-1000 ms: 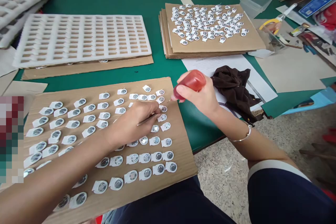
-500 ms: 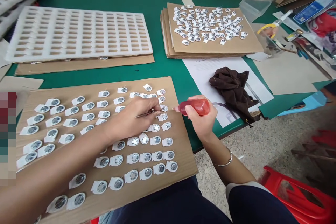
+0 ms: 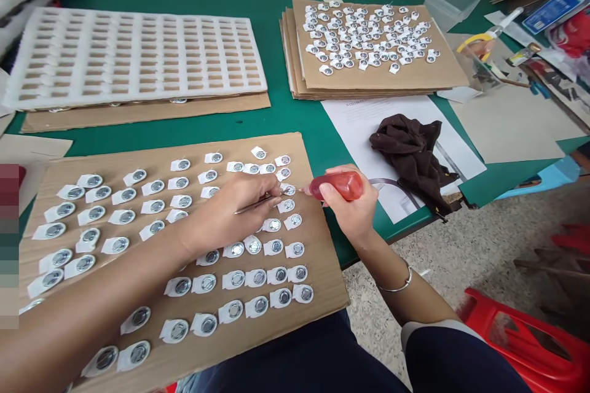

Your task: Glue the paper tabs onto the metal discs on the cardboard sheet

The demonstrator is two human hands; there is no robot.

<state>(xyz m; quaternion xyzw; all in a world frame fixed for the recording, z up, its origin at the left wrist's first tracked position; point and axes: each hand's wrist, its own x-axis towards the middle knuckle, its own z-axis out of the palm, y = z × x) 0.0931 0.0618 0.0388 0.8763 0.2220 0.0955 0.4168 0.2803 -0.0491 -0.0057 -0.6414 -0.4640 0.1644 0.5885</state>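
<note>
My left hand (image 3: 244, 206) is closed on thin metal tweezers (image 3: 256, 203), their tips beside a round silver piece on white backing (image 3: 288, 190) near the right edge of a cardboard sheet (image 3: 318, 282). In my right hand (image 3: 354, 209) is a red squeeze bottle (image 3: 338, 186), tilted so its thin nozzle points left at that same piece. Whether the nozzle touches it is too small to tell. Rows of similar silver pieces on white tabs lie across the cardboard, some hidden under my left forearm.
A white foam tray (image 3: 138, 58) lies at the back left. Stacked cardboard (image 3: 378, 80) with many small pieces stands behind, near a brown cloth (image 3: 408, 147) on paper. Yellow-handled scissors (image 3: 477, 43) rest at the right. A red stool (image 3: 525, 344) stands on the floor.
The view has shifted slightly. Both hands keep nearly the same place at the silver piece, with the tweezers and the red bottle still held.
</note>
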